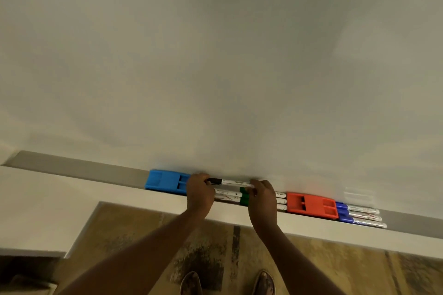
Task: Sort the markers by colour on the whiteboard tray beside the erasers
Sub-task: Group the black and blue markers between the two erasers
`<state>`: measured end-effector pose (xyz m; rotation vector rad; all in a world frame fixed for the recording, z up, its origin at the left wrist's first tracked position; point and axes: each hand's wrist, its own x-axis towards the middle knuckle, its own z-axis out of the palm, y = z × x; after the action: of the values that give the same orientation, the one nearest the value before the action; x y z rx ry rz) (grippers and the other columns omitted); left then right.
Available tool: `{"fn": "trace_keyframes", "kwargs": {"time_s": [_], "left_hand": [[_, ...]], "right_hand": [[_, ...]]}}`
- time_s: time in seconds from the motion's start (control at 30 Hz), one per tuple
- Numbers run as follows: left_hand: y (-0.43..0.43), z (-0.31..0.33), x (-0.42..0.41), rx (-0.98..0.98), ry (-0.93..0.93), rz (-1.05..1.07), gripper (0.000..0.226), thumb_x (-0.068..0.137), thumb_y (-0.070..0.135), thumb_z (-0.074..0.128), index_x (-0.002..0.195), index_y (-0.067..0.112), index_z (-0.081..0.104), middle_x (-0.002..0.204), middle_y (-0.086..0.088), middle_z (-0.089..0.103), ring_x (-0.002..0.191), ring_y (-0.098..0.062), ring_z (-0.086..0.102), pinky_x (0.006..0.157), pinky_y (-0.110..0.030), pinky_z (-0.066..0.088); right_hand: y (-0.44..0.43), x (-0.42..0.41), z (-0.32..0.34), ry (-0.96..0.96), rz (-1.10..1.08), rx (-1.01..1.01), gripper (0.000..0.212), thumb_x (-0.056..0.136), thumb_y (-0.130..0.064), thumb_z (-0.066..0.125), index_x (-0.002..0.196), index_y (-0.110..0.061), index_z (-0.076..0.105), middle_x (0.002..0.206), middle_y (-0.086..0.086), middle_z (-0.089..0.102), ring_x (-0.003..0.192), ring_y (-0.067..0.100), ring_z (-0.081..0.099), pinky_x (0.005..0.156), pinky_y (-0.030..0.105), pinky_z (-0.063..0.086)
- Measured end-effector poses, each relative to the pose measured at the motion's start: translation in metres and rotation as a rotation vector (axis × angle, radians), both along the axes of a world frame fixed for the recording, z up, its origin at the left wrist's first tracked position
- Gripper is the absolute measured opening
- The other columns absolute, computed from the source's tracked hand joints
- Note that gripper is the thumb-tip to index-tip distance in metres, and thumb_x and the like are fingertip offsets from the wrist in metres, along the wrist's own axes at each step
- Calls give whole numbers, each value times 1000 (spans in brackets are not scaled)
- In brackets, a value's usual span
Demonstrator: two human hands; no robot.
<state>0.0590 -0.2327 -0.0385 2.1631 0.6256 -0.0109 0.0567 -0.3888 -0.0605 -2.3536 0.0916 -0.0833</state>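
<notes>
A black-capped white marker (233, 182) lies along the back of the grey whiteboard tray (84, 170). My left hand (200, 193) pinches its cap end and my right hand (262, 199) holds its other end. In front of it lie two green-capped markers (231, 195), partly hidden under both hands. More white marker ends (281, 200) poke out right of my right hand. A blue eraser (165, 181) sits left of the hands, a red eraser (311, 205) to the right. Three blue markers (359, 214) lie side by side right of the red eraser.
The whiteboard (215, 55) fills the upper view. A white ledge (359, 239) runs below the tray. My shoes (191, 284) stand on patterned brown carpet (134, 230). Bare tray stretches left of the blue eraser and right of the blue markers.
</notes>
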Motion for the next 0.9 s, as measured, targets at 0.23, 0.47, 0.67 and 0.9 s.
{"fn": "trace_keyframes", "kwargs": {"time_s": [0.23, 0.47, 0.67, 0.9], "left_hand": [[15, -3, 7, 95, 58, -158, 8, 82, 0, 58, 88, 1, 65, 92, -13, 65, 83, -20, 59, 72, -25, 48], [24, -9, 9, 153, 109, -210, 12, 82, 6, 62, 93, 3, 64, 98, -14, 67, 94, -26, 62, 84, -33, 51], [31, -12, 10, 194, 117, -230, 11, 85, 9, 61, 94, 4, 63, 100, -13, 67, 94, -25, 62, 84, -31, 50], [33, -18, 10, 274, 142, -320, 13, 83, 13, 64, 95, 7, 64, 100, -10, 67, 94, -21, 63, 82, -29, 53]], "right_hand": [[16, 6, -14, -32, -18, -165, 16, 84, -7, 64, 98, -10, 70, 92, 8, 69, 83, 23, 57, 72, 38, 52], [28, 7, -19, 12, -38, -126, 21, 84, -3, 63, 104, -6, 68, 100, 11, 68, 93, 27, 56, 80, 37, 50], [37, 5, -19, 23, -29, -134, 20, 86, -2, 61, 105, -5, 67, 101, 12, 67, 94, 26, 57, 82, 37, 52], [39, 4, -21, 23, -12, -182, 20, 82, 6, 59, 96, -4, 69, 90, 12, 66, 78, 22, 59, 70, 30, 54]]}}
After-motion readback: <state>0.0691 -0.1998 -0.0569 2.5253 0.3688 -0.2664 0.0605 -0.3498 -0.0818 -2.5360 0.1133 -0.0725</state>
